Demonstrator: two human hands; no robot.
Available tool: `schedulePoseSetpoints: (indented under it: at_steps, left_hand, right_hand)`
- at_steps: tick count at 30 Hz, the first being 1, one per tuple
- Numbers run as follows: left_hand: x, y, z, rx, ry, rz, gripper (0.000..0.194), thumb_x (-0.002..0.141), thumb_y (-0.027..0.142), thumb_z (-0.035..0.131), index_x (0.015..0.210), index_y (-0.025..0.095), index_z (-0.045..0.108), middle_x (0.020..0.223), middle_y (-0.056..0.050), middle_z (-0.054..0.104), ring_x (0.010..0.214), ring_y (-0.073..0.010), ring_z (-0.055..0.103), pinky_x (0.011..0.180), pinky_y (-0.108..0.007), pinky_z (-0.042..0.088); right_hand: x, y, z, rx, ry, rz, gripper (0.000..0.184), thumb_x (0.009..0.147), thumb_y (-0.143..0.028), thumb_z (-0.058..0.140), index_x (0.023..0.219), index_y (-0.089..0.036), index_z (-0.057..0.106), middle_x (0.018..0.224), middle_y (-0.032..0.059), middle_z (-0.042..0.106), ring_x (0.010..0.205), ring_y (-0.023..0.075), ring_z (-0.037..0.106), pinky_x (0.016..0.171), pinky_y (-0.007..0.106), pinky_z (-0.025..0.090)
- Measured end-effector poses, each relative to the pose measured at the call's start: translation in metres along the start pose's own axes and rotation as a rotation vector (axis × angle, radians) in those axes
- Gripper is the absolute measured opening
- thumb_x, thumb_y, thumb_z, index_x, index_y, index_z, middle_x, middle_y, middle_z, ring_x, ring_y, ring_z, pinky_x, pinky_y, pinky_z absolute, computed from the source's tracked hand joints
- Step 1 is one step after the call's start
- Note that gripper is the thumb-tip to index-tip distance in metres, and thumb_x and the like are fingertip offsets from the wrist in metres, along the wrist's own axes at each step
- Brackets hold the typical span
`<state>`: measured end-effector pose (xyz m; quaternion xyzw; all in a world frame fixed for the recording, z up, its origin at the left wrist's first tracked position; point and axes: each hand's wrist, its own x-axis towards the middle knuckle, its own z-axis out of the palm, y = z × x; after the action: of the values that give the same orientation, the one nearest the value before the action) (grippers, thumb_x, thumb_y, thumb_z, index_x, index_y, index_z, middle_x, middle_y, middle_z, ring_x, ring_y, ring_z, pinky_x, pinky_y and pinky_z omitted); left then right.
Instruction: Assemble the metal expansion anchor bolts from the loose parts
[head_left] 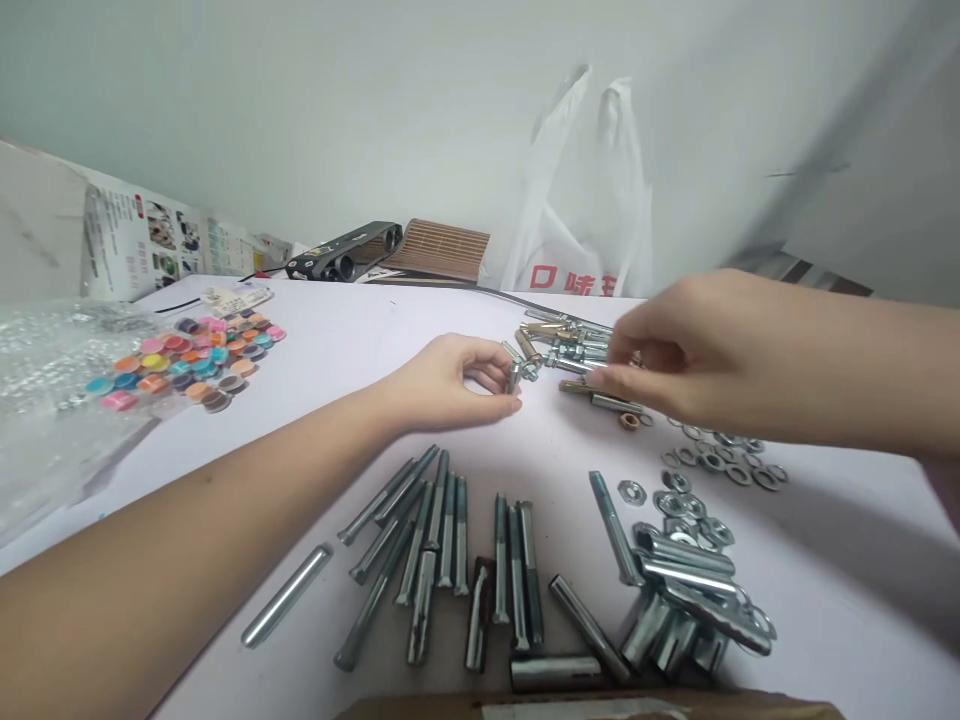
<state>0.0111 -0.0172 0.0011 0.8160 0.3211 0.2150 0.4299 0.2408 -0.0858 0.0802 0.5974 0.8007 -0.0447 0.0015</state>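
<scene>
My left hand (461, 385) rests on the table with its fingers curled round a small silver bolt with a nut (514, 374). My right hand (675, 350) reaches over a pile of silver and brass-coloured expansion bolts (570, 345), thumb and fingers drawn together at its near edge. What those fingertips hold, if anything, is hidden. Just below them lie a silver sleeve (616, 404) and a brass-coloured nut (628, 422). Nearer to me, several long flared bolts (442, 520) lie in loose rows.
Metal sleeves (690, 590), hex nuts (686, 505) and washers (739, 475) lie on the right. Coloured discs (199, 355) and clear plastic wrap (67, 400) are at the left. A white plastic bag (577, 220) stands by the wall. A brown cardboard edge (420, 707) borders the front.
</scene>
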Motion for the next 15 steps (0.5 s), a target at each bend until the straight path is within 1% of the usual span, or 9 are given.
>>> schedulePoseSetpoints:
  at_steps: [1, 2, 4, 5, 6, 9, 12, 14, 15]
  left_hand:
    - [0.000, 0.000, 0.000, 0.001, 0.000, -0.003, 0.027, 0.075, 0.033, 0.071, 0.094, 0.014, 0.069, 0.094, -0.006, 0.071, 0.086, -0.0117, 0.066, 0.084, -0.023, 0.053]
    - [0.000, 0.000, -0.001, -0.003, -0.001, -0.006, 0.029, 0.075, 0.035, 0.072, 0.094, 0.014, 0.069, 0.094, -0.006, 0.071, 0.086, -0.0119, 0.066, 0.084, -0.023, 0.053]
    - [0.001, 0.000, -0.001, -0.015, -0.006, -0.012, 0.032, 0.075, 0.039, 0.072, 0.094, 0.013, 0.070, 0.093, -0.007, 0.071, 0.086, -0.0123, 0.066, 0.083, -0.024, 0.053]
    - [0.001, 0.000, -0.002, -0.020, -0.010, -0.015, 0.032, 0.075, 0.039, 0.072, 0.094, 0.013, 0.070, 0.092, -0.006, 0.071, 0.085, -0.0122, 0.066, 0.083, -0.024, 0.053]
    - [0.001, 0.000, -0.002, -0.023, -0.015, -0.016, 0.033, 0.075, 0.039, 0.072, 0.094, 0.012, 0.070, 0.091, -0.006, 0.071, 0.084, -0.0118, 0.065, 0.082, -0.023, 0.053]
    - [0.002, 0.000, -0.003, -0.022, -0.025, -0.009, 0.032, 0.076, 0.037, 0.072, 0.095, 0.010, 0.071, 0.084, -0.005, 0.069, 0.079, -0.0093, 0.063, 0.078, -0.020, 0.051]
    - [0.002, -0.001, -0.004, -0.028, -0.041, -0.005, 0.032, 0.077, 0.038, 0.072, 0.092, 0.009, 0.072, 0.086, -0.005, 0.070, 0.082, -0.0097, 0.062, 0.079, -0.019, 0.050]
    - [0.002, -0.002, -0.004, -0.032, -0.045, -0.004, 0.032, 0.078, 0.038, 0.071, 0.092, 0.010, 0.073, 0.090, -0.006, 0.071, 0.086, -0.0114, 0.063, 0.081, -0.020, 0.051]
    - [0.002, -0.003, -0.004, -0.033, -0.046, -0.003, 0.031, 0.078, 0.037, 0.071, 0.093, 0.010, 0.073, 0.091, -0.007, 0.071, 0.087, -0.0119, 0.064, 0.082, -0.021, 0.051]
  right_hand:
    - [-0.006, 0.005, -0.002, -0.014, -0.084, 0.029, 0.042, 0.084, -0.054, 0.058, 0.060, -0.020, 0.062, 0.041, 0.0008, 0.046, 0.030, 0.0080, 0.030, 0.030, 0.027, 0.020]
    - [-0.012, 0.010, -0.002, -0.007, -0.144, 0.036, 0.037, 0.083, -0.050, 0.061, 0.061, -0.020, 0.064, 0.042, 0.0008, 0.047, 0.032, 0.0081, 0.031, 0.030, 0.026, 0.020]
    - [-0.023, 0.023, 0.005, 0.051, -0.197, 0.027, 0.023, 0.081, -0.040, 0.062, 0.068, -0.022, 0.068, 0.048, 0.0005, 0.051, 0.038, 0.0089, 0.035, 0.035, 0.025, 0.024]
    - [-0.028, 0.029, 0.012, 0.089, -0.198, 0.030, 0.019, 0.081, -0.039, 0.061, 0.073, -0.023, 0.070, 0.052, 0.0005, 0.053, 0.042, 0.0094, 0.037, 0.038, 0.024, 0.027]
    - [-0.033, 0.036, 0.019, 0.123, -0.208, 0.034, 0.020, 0.082, -0.041, 0.060, 0.079, -0.024, 0.071, 0.055, 0.0004, 0.053, 0.046, 0.0098, 0.037, 0.041, 0.024, 0.028]
    - [-0.044, 0.055, 0.043, 0.204, -0.286, 0.007, 0.037, 0.086, -0.058, 0.053, 0.092, -0.025, 0.069, 0.063, 0.0014, 0.053, 0.054, 0.0119, 0.038, 0.048, 0.026, 0.032]
    - [-0.050, 0.068, 0.058, 0.266, -0.318, 0.029, 0.044, 0.089, -0.064, 0.048, 0.101, -0.025, 0.065, 0.066, 0.0011, 0.050, 0.058, 0.0128, 0.036, 0.052, 0.026, 0.032]
    - [-0.051, 0.072, 0.060, 0.306, -0.326, 0.046, 0.043, 0.089, -0.064, 0.048, 0.098, -0.024, 0.063, 0.065, 0.0004, 0.047, 0.059, 0.0127, 0.034, 0.052, 0.026, 0.030]
    - [-0.051, 0.073, 0.059, 0.326, -0.329, 0.050, 0.042, 0.088, -0.063, 0.050, 0.092, -0.023, 0.062, 0.065, 0.0004, 0.046, 0.059, 0.0126, 0.033, 0.053, 0.026, 0.030]
